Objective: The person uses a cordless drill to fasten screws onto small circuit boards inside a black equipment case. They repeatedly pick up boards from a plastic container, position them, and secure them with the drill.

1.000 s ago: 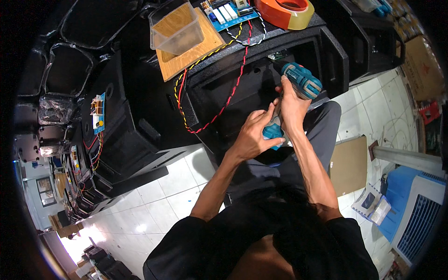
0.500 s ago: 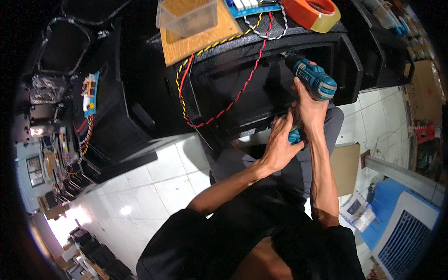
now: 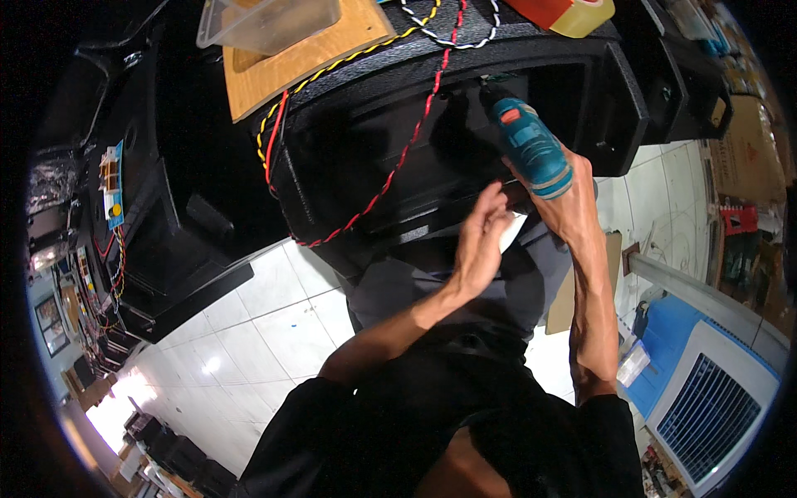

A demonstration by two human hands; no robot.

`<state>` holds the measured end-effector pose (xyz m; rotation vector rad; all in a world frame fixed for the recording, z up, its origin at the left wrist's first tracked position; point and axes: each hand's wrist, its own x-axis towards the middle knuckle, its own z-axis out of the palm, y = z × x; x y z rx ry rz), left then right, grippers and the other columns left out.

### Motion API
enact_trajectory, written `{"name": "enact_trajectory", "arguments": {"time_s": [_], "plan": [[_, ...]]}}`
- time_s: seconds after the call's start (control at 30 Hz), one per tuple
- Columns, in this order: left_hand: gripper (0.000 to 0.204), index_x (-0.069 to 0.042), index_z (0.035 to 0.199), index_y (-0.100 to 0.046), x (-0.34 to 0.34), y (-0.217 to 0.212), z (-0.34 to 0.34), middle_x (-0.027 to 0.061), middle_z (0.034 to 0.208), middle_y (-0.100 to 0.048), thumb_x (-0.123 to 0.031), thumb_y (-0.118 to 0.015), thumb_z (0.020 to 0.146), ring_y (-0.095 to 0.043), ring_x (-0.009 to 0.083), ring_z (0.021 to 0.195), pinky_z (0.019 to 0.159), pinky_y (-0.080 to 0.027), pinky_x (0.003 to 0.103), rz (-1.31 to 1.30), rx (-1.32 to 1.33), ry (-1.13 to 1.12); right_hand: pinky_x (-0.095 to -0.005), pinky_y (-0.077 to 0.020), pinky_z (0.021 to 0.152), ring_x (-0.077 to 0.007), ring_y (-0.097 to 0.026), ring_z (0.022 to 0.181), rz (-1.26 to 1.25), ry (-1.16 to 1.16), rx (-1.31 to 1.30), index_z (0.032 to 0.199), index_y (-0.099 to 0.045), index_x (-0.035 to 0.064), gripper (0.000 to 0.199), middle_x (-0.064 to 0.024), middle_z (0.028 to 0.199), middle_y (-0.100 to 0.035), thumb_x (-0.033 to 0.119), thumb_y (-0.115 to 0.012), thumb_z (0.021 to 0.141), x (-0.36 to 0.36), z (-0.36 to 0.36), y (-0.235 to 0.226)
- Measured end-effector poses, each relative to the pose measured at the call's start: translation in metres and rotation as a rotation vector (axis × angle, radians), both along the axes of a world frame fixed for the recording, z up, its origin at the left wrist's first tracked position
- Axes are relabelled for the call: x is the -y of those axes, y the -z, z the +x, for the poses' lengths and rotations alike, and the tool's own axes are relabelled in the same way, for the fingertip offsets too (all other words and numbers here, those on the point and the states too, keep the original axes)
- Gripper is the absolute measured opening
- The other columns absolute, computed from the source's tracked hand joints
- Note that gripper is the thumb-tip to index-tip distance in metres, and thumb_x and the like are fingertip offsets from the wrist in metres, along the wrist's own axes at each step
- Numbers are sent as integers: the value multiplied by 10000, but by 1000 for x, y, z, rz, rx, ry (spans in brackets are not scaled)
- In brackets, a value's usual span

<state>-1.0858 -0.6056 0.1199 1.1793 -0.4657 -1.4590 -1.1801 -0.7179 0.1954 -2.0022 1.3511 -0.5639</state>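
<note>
A teal and black cordless drill is gripped by my right hand, its front end pointing away into the recess of a black textured cabinet. What the tip touches is too dark to make out. Just left of the drill, my left hand is raised with its fingers stretched, apart from the drill body. A small white patch shows beside its palm; I cannot tell what it is. A red-and-black twisted wire loops down across the cabinet front.
On the cabinet's top lie a wooden board with a clear plastic box, yellow-and-black wire and an orange tape dispenser. A blue circuit board sits on another cabinet at left. At lower right stands an air cooler.
My left hand has come away from the drill's lower end. The drill is tilted differently and appears larger. The whole view has shifted, so the board and wires sit farther left.
</note>
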Motion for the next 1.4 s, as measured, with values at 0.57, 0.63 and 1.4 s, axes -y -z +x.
{"name": "enact_trajectory", "arguments": {"time_s": [0.57,0.63,1.4], "plan": [[372,-54,1180,-555,71,-47,33,35,1100,-619,-374,-466,1013,-605,108,1001,881,-505,320,-59,-361,4,-445,-524,663,-402,-655,778,-263,-166,-71,1186,-588,32,472,-244,896,-664,143,-676,735,12,-18,13],[369,-48,1179,-556,72,-50,32,39,1102,-619,-365,-456,1019,-608,112,1000,881,-506,321,-64,-349,-7,-441,-525,664,-406,-653,778,-253,-172,-61,1175,-594,28,464,-249,878,-663,143,-679,734,13,-19,12],[349,-81,1096,-596,71,-49,23,15,1029,-635,-400,-497,996,-623,106,923,844,-525,318,-33,-354,-61,-455,-524,706,-436,-639,814,-181,-201,-69,1187,-589,29,517,-281,900,-647,146,-705,697,18,-26,18]]}}
